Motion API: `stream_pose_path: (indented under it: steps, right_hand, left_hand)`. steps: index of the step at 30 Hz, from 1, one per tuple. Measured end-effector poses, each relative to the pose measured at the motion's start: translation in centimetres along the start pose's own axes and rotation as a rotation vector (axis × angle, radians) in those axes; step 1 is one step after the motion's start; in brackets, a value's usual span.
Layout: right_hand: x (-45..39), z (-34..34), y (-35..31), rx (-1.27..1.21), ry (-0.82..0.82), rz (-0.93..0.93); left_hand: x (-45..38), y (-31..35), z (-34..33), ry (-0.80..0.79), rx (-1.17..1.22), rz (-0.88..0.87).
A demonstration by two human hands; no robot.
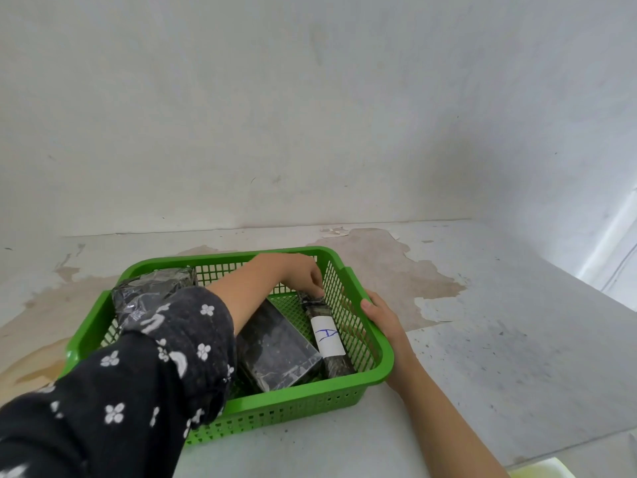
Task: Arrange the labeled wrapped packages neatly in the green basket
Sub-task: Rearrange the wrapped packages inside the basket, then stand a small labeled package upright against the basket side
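Basket crowded on the left and right, open mesh in the middle

Inside the green basket, bare floor showed only at the far middle, between the boxy package and the far wall. The left forearm crossed the interior diagonally, blocking entry from the near left. The narrow labeled package lay along the right wall, whose rim the right hand gripped. A bulky package filled the far-left corner.

Left hand pinching labeled package in green basket; right hand gripping rim.
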State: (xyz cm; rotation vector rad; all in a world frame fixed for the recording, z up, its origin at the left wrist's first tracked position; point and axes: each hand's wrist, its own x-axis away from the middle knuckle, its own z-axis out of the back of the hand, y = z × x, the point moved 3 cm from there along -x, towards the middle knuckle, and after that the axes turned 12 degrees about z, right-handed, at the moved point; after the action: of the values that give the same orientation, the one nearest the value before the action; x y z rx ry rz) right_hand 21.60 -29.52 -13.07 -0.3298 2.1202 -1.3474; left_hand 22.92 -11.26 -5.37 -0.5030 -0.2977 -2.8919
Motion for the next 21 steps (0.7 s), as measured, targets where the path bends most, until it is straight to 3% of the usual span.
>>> stream_pose_path:
  steps: [5, 10, 15, 17, 21]
  right_hand:
    - [-0.2, 0.0, 0.2, -0.003, 0.009, -0.015]
    - [-0.1, 0.1, 0.1, 0.008, 0.02, -0.013]
    - [0.0, -0.1, -0.2, 0.046, -0.005, -0.014]
    - [0.1, -0.1, -0.3, 0.067, -0.002, -0.007]
    - [0.4, 0.0, -0.7, 0.087, 0.021, -0.005]
  left_hand:
    - [-0.2, 0.9, -0.2, 0.276, -0.038, 0.093]
    - [0.5, 0.6, 0.5, 0.248, 0.157, 0.2]
    - [3.4, -0.7, 4.6, 0.392, 0.326, 0.137]
    - [4.8, -1.6, 5.9, 0.341, 0.625, 0.087]
    - [7.7, -1.4, 5.8, -0.017, 1.266, -0.135]
